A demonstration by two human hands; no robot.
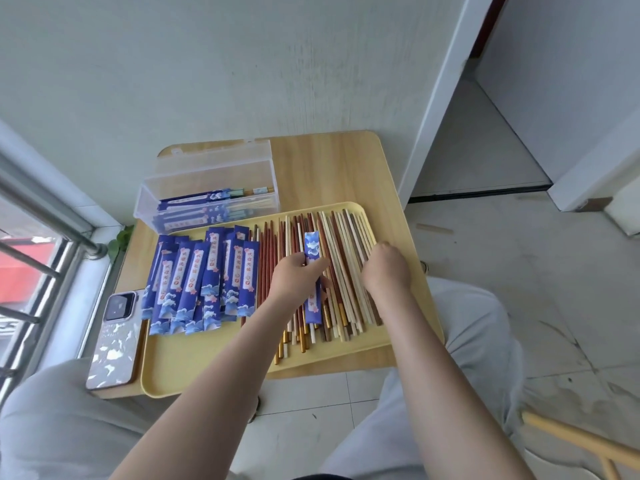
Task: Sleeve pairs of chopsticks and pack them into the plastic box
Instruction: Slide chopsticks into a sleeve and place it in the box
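My left hand (297, 275) grips a blue paper sleeve (312, 249) upright over the loose chopsticks (341, 268) that lie spread across the right half of the yellow tray (194, 368). My right hand (386, 268) rests on the pale chopsticks at the right, fingers curled down among them; whether it holds any I cannot tell. A pile of empty blue sleeves (201, 278) covers the tray's left half. The clear plastic box (207, 192) stands open behind the tray with several sleeved pairs inside.
A phone (116, 341) lies face down at the table's left edge beside the tray. The small wooden table (329, 161) stands against a white wall, with a window rail at left and a doorway at right. My knees flank the table's front.
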